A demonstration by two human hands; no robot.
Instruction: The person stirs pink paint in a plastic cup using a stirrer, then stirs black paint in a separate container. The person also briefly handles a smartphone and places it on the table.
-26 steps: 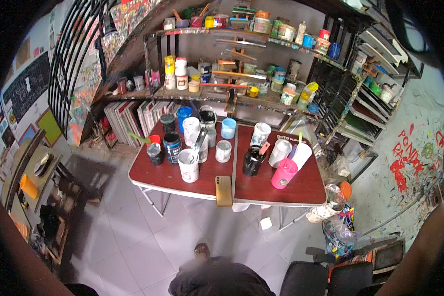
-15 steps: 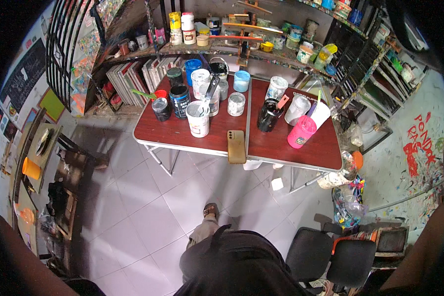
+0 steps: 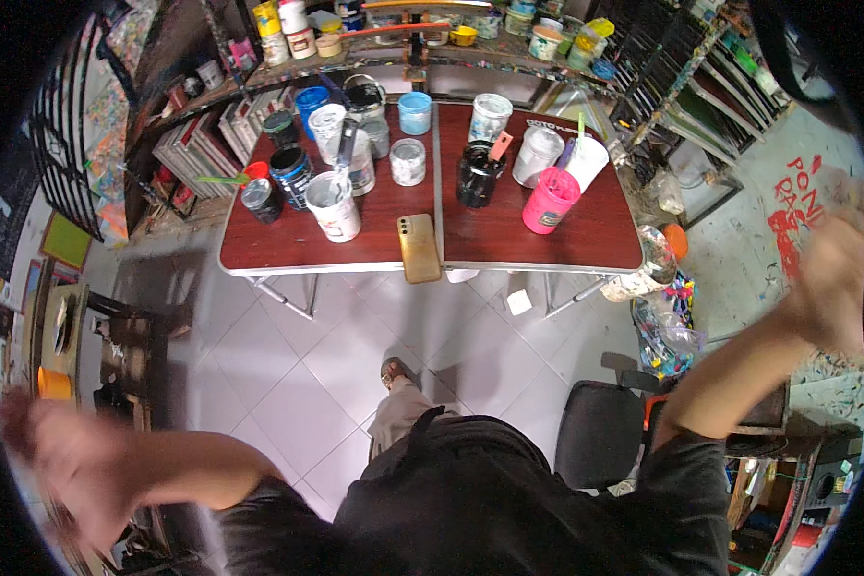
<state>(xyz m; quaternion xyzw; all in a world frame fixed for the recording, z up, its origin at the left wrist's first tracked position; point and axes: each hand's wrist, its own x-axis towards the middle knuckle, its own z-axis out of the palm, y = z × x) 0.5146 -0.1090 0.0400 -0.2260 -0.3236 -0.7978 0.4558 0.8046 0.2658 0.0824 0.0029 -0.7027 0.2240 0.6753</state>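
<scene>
My left hand (image 3: pixel 72 466) is raised out to the far left, its fingers smeared by motion. Out at the right edge is my right hand (image 3: pixel 835 278), also blurred, in front of the paint-marked wall. Neither hand touches the folding table (image 3: pixel 298 252) ahead of me. A phone (image 3: pixel 419 250) lies at its front edge, slightly overhanging. On the left half stand a white paint tub (image 3: pixel 334 213) with a tool in it, a black tub (image 3: pixel 292 182) and a light blue jar (image 3: pixel 415 113). A pink tub (image 3: pixel 550 204) and a black jar (image 3: pixel 477 178) stand on the right half.
Behind the table runs a shelf (image 3: pixel 509 65) of paint containers, with screen frames (image 3: pixel 202 144) stacked below. A black chair (image 3: pixel 598 432) is close on my right. Bags (image 3: pixel 667 331) and a paint-stained bucket (image 3: pixel 651 269) sit beside the table. A bench with an orange cup (image 3: pixel 55 383) is at left.
Both my forearms have swung up and outward into view, with the hands now at the left and right sides. The view has tilted, so the table sits higher and further left.
</scene>
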